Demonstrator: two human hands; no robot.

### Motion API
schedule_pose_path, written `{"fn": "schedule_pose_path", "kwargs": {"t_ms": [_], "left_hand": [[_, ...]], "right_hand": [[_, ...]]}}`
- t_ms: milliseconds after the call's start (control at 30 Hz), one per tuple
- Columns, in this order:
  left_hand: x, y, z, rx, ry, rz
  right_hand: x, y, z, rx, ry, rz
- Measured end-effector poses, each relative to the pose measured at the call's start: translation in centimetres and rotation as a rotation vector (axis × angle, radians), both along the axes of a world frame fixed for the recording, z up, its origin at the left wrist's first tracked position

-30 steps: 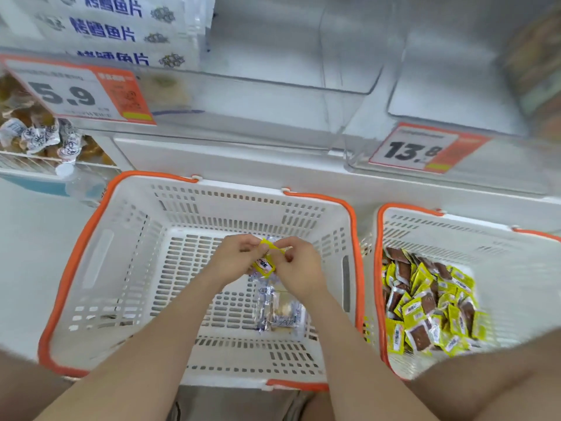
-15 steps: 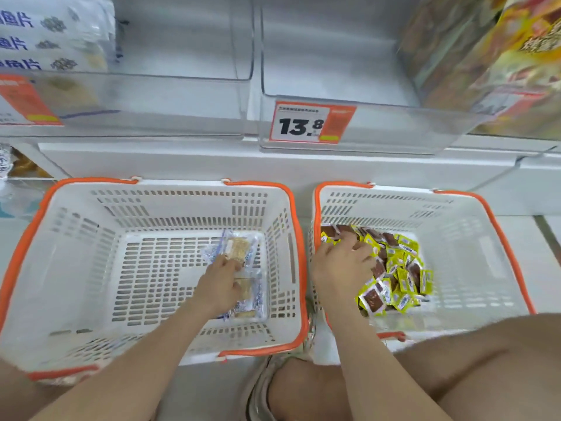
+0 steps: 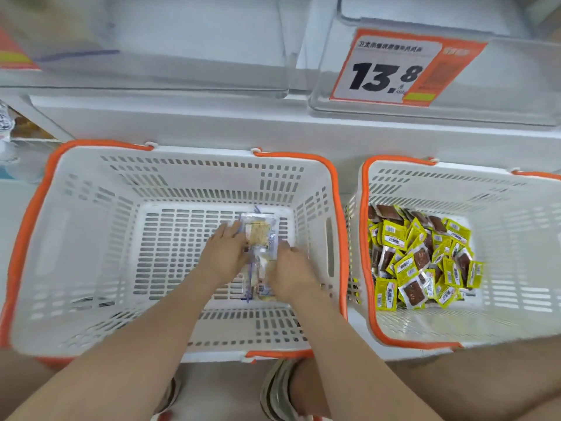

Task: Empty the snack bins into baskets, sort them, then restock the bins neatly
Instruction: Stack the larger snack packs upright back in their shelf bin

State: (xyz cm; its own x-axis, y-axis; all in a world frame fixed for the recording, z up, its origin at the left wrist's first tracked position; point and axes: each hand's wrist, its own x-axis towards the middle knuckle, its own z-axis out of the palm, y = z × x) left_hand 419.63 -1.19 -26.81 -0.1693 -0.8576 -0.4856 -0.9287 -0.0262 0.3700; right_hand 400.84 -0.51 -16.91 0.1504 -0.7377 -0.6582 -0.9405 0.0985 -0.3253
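Head view looks down into the white slotted left basket (image 3: pixel 91 232), where a few clear-wrapped packets (image 3: pixel 258 235) lie in a short overlapping row on the floor, between the two hands. The left hand (image 3: pixel 223 256) has its fingers (image 3: pixel 227 232) stretched fairly straight and close together, lying against the left edge of the top packet. The right hand (image 3: pixel 293 270) has its fingers (image 3: pixel 283 246) bent down at the packets' right edge; the tips are hidden, so I cannot tell whether they pinch the film or only rest on it.

These packets should handle as very light and a little slippery: thin glossy film with crimped seams around a pale, flat, square slab that looks brittle. Squeezing the middle could likely snap it. The better hold seems to be along the two long edges, just under the fingers on either side, or by the sealed ends beyond the fingertips, gathering the row as one stack.

To the right of the right fingers, past both rims, the right basket (image 3: pixel 501 226) holds a loose heap of small yellow packets (image 3: pixel 425 256), foil-like, some with dark windows. Above the fingers a clear bin (image 3: pixel 501 86), hard and transparent, carries an orange price tag (image 3: pixel 388 71).
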Motion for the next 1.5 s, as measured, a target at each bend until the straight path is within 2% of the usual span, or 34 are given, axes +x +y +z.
{"fn": "schedule_pose_path", "kwargs": {"t_ms": [67, 200, 367, 500, 567, 667, 733, 833, 967, 1033, 1133, 1300, 1500], "left_hand": [[0.3, 0.5, -0.1, -0.04, 0.056, 0.052], [-0.5, -0.2, 0.6, -0.108, 0.224, 0.433], [-1.5, -0.7, 0.9, 0.066, 0.441, 0.741], [-0.9, -0.4, 1.8, 0.166, 0.479, 0.656], [0.0, -0.5, 2.4, 0.161, 0.512, 0.767], [2.4, -0.4, 3.3, 0.069, 0.558, 1.047], [4.1, -0.1, 3.9, 0.025, 0.504, 1.135], [5.6, 0.5, 5.1, -0.025, 0.393, 1.093], [5.7, 1.1, 8.0, -0.102, 0.36, 1.052], [5.8, 1.3, 9.5, -0.094, 0.428, 1.018], [5.9, 1.8, 13.0, -0.052, 0.49, 0.903], [7.5, 1.7, 19.6, -0.004, 0.388, 0.666], [8.7, 1.4, 28.3, -0.126, 0.125, 0.342]], "right_hand": [[-0.2, 0.1, -1.7, 0.034, 0.003, -0.044], [0.7, 0.6, -3.7, 0.131, -0.01, -0.049], [1.6, 0.7, -4.5, 0.055, 0.096, 0.032], [1.8, 0.2, -4.9, 0.08, 0.041, -0.003], [1.8, 0.1, -5.0, 0.071, 0.022, -0.003], [1.9, 0.0, -4.8, 0.108, 0.045, 0.011], [1.9, -0.4, -4.2, 0.161, 0.072, 0.015], [1.9, -0.9, -2.8, 0.174, 0.035, -0.048], [1.4, -0.9, -1.5, 0.039, -0.291, -0.495], [0.9, -1.3, 0.4, 0.017, -0.452, -0.658], [0.6, -1.9, 4.2, 0.041, -0.592, -0.659], [1.0, -2.0, 10.2, -0.002, -0.684, -0.675], [1.7, -2.3, 16.7, -0.145, -0.783, -0.664]]}}
